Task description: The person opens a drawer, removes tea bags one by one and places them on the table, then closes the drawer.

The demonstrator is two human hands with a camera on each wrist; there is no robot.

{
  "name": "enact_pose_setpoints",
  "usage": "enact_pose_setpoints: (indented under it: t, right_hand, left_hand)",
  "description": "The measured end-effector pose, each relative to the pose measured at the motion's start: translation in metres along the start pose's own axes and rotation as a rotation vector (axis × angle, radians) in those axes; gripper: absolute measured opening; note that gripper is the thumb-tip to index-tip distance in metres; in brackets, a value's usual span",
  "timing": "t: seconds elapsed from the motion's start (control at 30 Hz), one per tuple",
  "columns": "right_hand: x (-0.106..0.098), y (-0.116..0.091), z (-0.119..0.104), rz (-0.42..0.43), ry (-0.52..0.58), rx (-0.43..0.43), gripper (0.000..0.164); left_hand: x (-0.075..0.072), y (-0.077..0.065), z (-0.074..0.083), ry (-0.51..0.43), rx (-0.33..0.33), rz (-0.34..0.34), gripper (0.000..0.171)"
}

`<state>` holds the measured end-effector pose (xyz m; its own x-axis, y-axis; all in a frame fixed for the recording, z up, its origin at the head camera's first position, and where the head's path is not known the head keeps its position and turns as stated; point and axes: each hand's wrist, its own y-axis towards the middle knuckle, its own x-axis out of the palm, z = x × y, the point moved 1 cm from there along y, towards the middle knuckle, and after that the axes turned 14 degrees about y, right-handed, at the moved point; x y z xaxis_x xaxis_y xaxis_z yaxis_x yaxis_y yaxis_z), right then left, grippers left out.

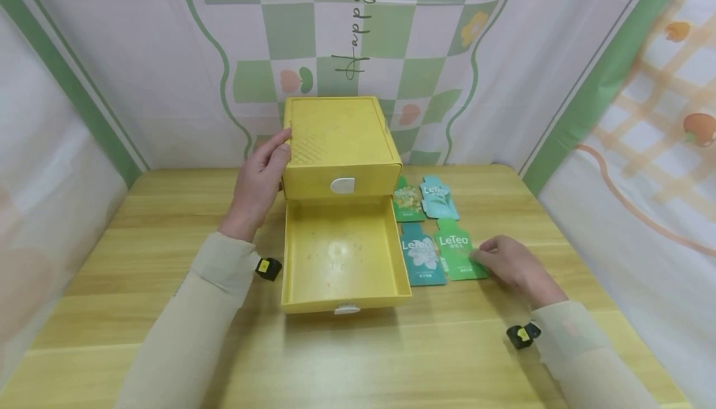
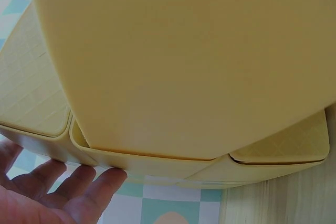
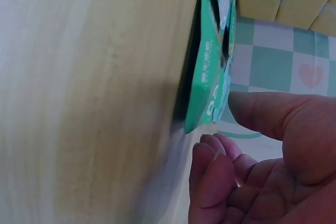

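Note:
A yellow two-drawer box (image 1: 342,129) stands on the table, its lower drawer (image 1: 340,253) pulled out with the inner floor showing. My left hand (image 1: 258,179) rests against the box's left side, thumb at the top edge. In the left wrist view, the left fingertips (image 2: 113,176) touch the box wall. My right hand (image 1: 511,266) is at the right edge of a light green LeTea sachet (image 1: 458,250). In the right wrist view, a gap shows between the thumb (image 3: 262,109) and the bent fingers, beside that green sachet (image 3: 205,72).
Beside the drawer lie a dark teal sachet (image 1: 423,257), a green sachet (image 1: 408,204) and a light blue sachet (image 1: 440,199). White tabs mark the upper drawer front (image 1: 313,182) and the lower one. A patterned cloth (image 1: 347,36) hangs behind the wooden table (image 1: 447,347).

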<state>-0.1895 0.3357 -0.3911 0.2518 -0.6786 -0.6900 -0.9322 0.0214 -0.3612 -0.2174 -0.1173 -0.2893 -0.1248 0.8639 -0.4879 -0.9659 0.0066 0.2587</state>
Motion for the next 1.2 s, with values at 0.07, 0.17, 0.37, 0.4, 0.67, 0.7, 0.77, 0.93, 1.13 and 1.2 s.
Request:
enact_pose_setpoints:
  t: [0.07,0.17,0.37,0.4,0.67,0.7,0.77,0.93,1.13,1.2]
  right_hand:
    - [0.0,-0.001,-0.003,0.012,-0.01,-0.008,0.074]
    - [0.0,-0.002,-0.009,0.031,-0.017,-0.025,0.076]
    - [0.002,-0.008,-0.025,0.067,-0.014,-0.09,0.076]
    - [0.002,-0.01,-0.028,0.073,-0.012,-0.102,0.076]
    - [0.009,-0.022,-0.051,0.134,0.004,-0.223,0.069]
    - [0.01,-0.023,-0.054,0.142,0.005,-0.239,0.069]
    - [0.012,-0.027,-0.061,0.156,0.009,-0.273,0.069]
    - [0.019,-0.039,-0.08,0.178,0.035,-0.338,0.066]
    - [0.033,-0.054,-0.102,0.204,0.07,-0.418,0.054]
    - [0.037,-0.059,-0.108,0.211,0.084,-0.455,0.049]
  left_hand:
    - [0.0,0.0,0.001,0.001,0.001,-0.001,0.051]
    - [-0.001,-0.001,0.002,0.003,0.003,-0.002,0.05]
    - [0.0,-0.001,0.002,0.004,-0.004,-0.005,0.05]
    - [0.0,-0.001,0.002,0.004,-0.007,-0.005,0.05]
    - [0.0,-0.001,0.002,0.006,-0.005,-0.008,0.051]
    - [0.0,-0.001,0.002,0.006,-0.004,-0.009,0.051]
    - [0.0,-0.001,0.002,0.006,-0.005,-0.012,0.051]
    - [0.0,-0.001,0.002,0.008,-0.003,-0.011,0.051]
    - [0.0,-0.001,0.002,0.01,0.003,-0.012,0.051]
    - [0.0,-0.002,0.002,0.007,0.003,-0.01,0.051]
